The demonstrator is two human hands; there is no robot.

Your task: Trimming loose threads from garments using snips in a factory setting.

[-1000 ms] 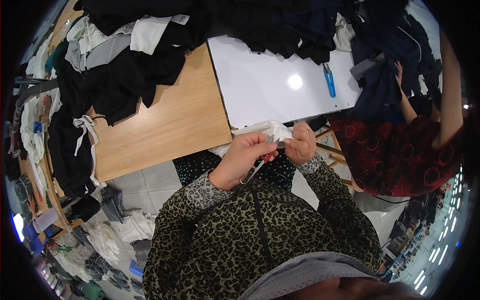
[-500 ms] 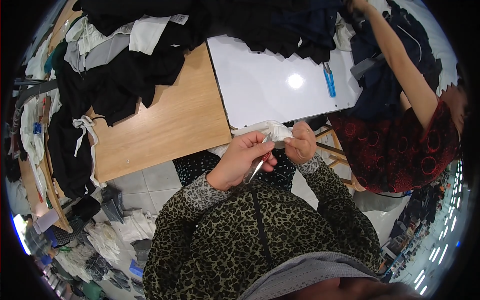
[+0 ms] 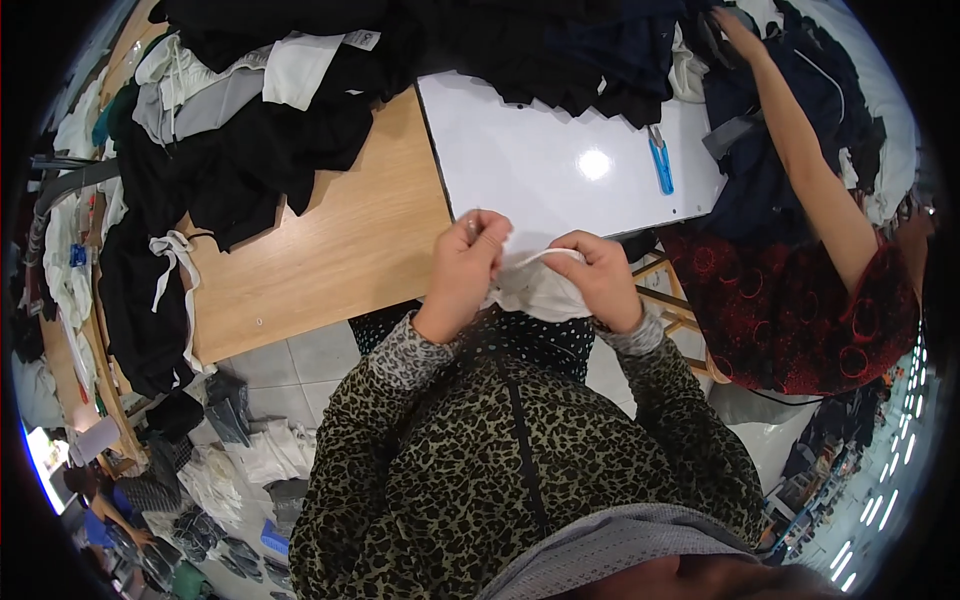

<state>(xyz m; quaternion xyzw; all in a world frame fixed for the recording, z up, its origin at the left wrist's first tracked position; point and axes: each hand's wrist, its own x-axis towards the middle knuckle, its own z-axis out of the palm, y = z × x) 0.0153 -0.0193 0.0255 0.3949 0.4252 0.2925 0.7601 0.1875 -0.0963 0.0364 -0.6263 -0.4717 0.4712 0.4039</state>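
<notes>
My left hand is closed, its fingers curled at the near edge of the table. Only a glint of metal shows in it; half a second ago, slim metal thread snips with a red part were in this hand. A piece of white cloth hangs between my hands above my lap, its upper edge stretched toward the left hand. My right hand pinches that edge between thumb and fingers. What the left fingertips touch is hidden.
Ahead is a wooden table with a white board; blue-handled snips lie on it. Black garments heap along the far and left sides. At right a co-worker's arm reaches over dark clothes. Bagged items cover the floor lower left.
My left hand has moved up and left and turned, so the snips are mostly out of sight. The right hand has swung round, and the white cloth is nearer me. The co-worker's arm shifted slightly.
</notes>
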